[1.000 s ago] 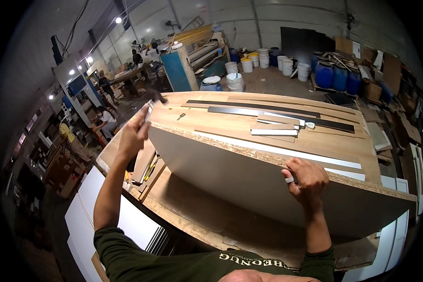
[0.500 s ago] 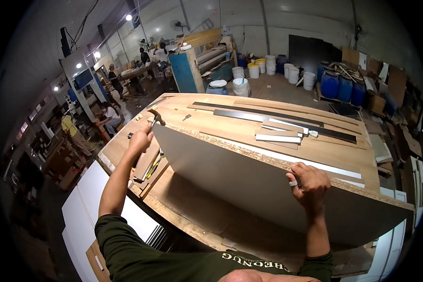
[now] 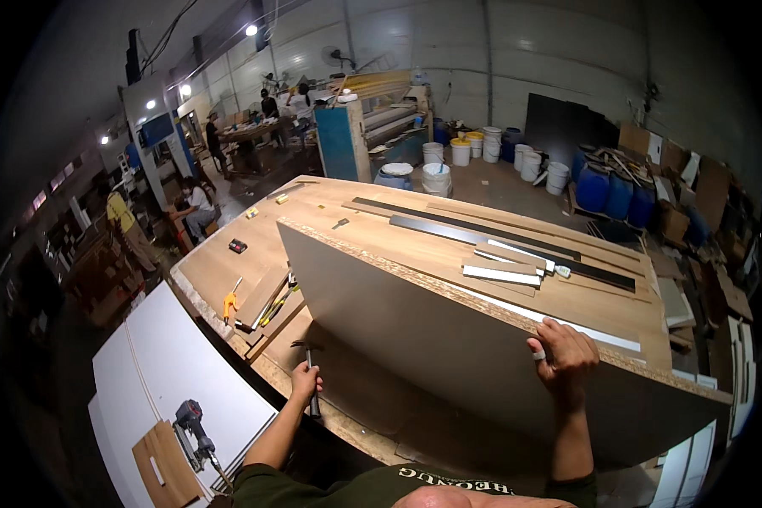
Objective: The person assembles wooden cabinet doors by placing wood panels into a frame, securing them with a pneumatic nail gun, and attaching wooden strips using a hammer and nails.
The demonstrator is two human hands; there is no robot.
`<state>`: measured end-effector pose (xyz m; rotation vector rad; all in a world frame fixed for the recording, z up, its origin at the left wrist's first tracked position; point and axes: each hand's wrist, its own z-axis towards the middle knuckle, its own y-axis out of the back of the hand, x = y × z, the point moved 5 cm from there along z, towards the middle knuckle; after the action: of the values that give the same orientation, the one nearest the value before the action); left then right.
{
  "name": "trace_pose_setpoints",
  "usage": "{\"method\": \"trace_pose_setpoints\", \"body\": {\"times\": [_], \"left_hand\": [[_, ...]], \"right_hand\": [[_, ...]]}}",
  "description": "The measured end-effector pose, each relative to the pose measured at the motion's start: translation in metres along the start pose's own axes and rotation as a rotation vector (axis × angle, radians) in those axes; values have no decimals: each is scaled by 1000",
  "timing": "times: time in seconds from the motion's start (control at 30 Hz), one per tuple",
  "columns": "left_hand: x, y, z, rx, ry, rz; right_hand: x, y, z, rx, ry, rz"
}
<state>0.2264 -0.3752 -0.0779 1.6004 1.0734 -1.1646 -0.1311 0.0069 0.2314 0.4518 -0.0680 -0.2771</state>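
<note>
A large grey-faced particleboard panel [image 3: 415, 330] stands on its long edge across the wooden worktable [image 3: 330, 195], its raw chip edge uppermost. My right hand [image 3: 563, 351] grips that upper edge toward the right end, fingers over the top; a white band is round one digit. Low in front of the panel's left part, my left hand [image 3: 304, 381] is closed round the handle of a claw hammer [image 3: 306, 345]. The hammer is upright, head on top, apart from the panel. The panel hides part of the table behind it.
Dark and white strips [image 3: 508, 275] lie beyond the panel. An orange-handled tool [image 3: 230, 305] and pliers [image 3: 275, 309] rest at the table's left. A cordless power tool [image 3: 193, 427] sits on white sheets [image 3: 178, 347]. Buckets, blue drums [image 3: 595, 190] and several people are farther off.
My left hand has brought the hammer down from the panel's upper left corner to low in front of its face. My right hand keeps its grip on the edge.
</note>
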Motion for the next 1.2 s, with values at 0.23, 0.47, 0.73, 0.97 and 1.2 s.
{"method": "trace_pose_setpoints", "body": {"times": [0.23, 0.47, 0.73, 0.97, 1.2], "left_hand": [[-198, -2, 54, -379, -741, 687], [-305, -24, 125, -507, -1050, 998], [-306, -12, 156, -595, -899, 1097], [-278, 30, 211, -656, -989, 1041], [-266, -21, 156, -519, -1037, 805]], "right_hand": [[8, 7, -3, 35, 19, -8], [10, 8, 2, 34, -11, 13], [6, 4, -10, 15, -20, -45], [14, 1, -8, -3, -41, -17], [7, 8, -10, 45, -51, -107]]}}
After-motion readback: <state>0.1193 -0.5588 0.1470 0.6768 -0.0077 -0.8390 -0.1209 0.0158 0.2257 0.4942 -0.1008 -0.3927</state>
